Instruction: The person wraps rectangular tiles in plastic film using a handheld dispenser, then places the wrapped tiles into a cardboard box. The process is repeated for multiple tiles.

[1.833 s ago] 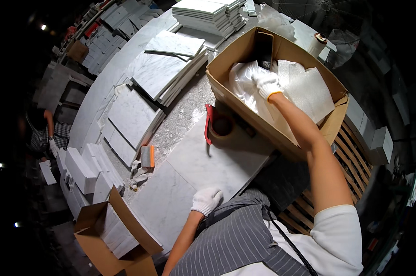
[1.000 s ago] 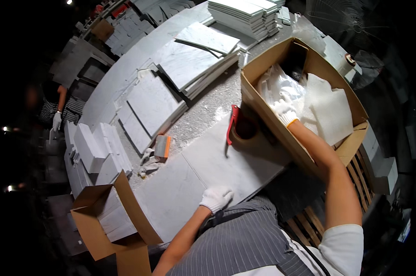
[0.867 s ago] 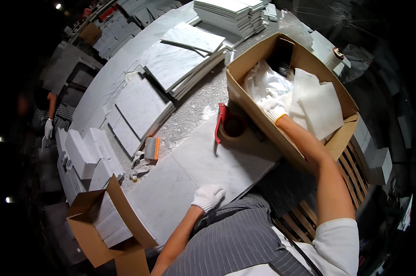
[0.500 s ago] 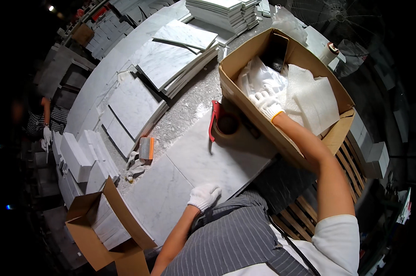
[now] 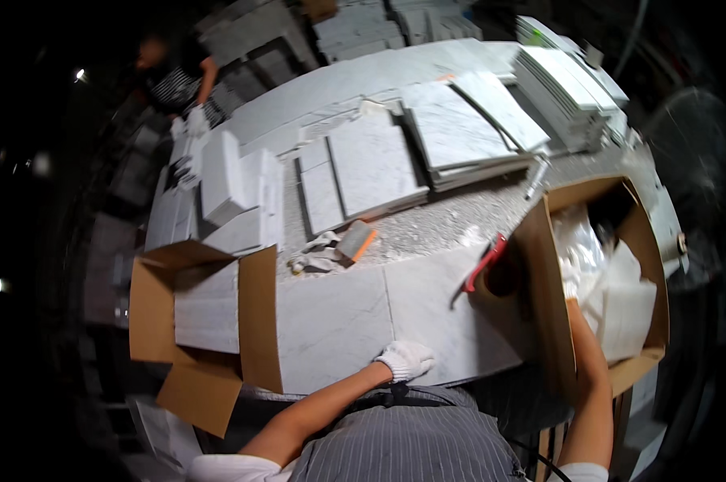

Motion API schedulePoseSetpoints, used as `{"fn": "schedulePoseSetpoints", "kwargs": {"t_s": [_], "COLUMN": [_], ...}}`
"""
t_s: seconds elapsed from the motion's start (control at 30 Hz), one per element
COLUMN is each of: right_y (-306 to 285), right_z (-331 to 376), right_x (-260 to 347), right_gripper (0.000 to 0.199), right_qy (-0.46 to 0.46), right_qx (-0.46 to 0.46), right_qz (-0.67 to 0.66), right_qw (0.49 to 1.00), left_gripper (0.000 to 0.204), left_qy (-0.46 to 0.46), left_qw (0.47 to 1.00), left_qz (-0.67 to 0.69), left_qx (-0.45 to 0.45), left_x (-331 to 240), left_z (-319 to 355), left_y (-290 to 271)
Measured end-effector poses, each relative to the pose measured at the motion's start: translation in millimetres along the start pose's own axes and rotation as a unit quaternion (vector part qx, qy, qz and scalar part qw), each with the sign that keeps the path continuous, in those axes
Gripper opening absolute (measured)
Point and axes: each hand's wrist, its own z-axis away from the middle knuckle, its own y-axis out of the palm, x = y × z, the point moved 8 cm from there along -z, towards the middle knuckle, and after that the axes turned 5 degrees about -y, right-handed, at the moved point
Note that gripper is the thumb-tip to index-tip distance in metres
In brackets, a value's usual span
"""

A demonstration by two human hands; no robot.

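The white-gloved fingers (image 5: 569, 270) of the right hand (image 5: 571, 281) reach down against a crumpled, clear plastic wrapping (image 5: 581, 234); they are blurred and partly hidden, so I cannot tell how far they are open or whether they grip it. The wrapping lies inside a tall, open brown cardboard box (image 5: 537, 281), along its left wall, its longer extent running away from the person. Beside it, a white foam sheet (image 5: 629, 309) stretches the same way — lengthwise with the box, whose long axis points away from the body at the right end of the pale marble desk (image 5: 331, 317).

The left hand (image 5: 409, 361), gloved in white knit, rests on the desk's near edge with fingers loosely curled, no object visible in them. Just left of the box lies a slim red-handled tool (image 5: 486, 263), slanting from far right to its dark tip at near left — a round brown tape roll (image 5: 503, 279) sits beside it. Farther out are a grey-and-orange block (image 5: 357, 240), stacked white marble tiles (image 5: 451, 128) and, at left, a second open brown cardboard box (image 5: 258, 321).
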Motion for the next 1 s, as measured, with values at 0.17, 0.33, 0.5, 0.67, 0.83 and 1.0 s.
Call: {"fn": "schedulePoseSetpoints", "kwargs": {"t_s": [0.17, 0.33, 0.5, 0.67, 0.83, 1.0], "right_y": [-4.7, 0.6, -83.7, -174.7, -201.3, -198.3], "right_z": [10.5, -18.2, 0.5, 30.4, -7.9, 16.2], "right_x": [-13.7, -13.9, -89.0, -141.2, -103.7, -126.0], "right_gripper": [0.013, 0.015, 0.018, 0.018, 0.022, 0.028], "right_qy": [0.027, 0.041, 0.208, 0.213, 0.102, 0.203], "right_qx": [0.017, 0.032, -0.133, -0.288, -0.285, -0.268], "right_qz": [-0.023, -0.087, -0.23, -0.482, -0.395, -0.354], "right_qw": [0.999, 0.995, 0.941, 0.799, 0.867, 0.873], "left_gripper": [0.039, 0.038, 0.041, 0.04, 0.041, 0.041], "left_qy": [0.002, -0.01, 0.0, 0.013, 0.011, 0.055], "left_qw": [1.0, 0.999, 0.999, 1.0, 1.0, 0.998], "left_qz": [0.012, 0.038, 0.032, 0.0, 0.017, 0.016], "left_qx": [0.005, -0.023, -0.005, -0.024, -0.008, -0.015], "left_x": [1.1, 6.4, -1.2, -4.0, 7.7, -15.2], "left_z": [-5.9, -0.7, -1.6, -2.7, -5.1, -7.0], "left_y": [0.0, 5.7, -0.7, -1.8, 19.7, -11.8]}}
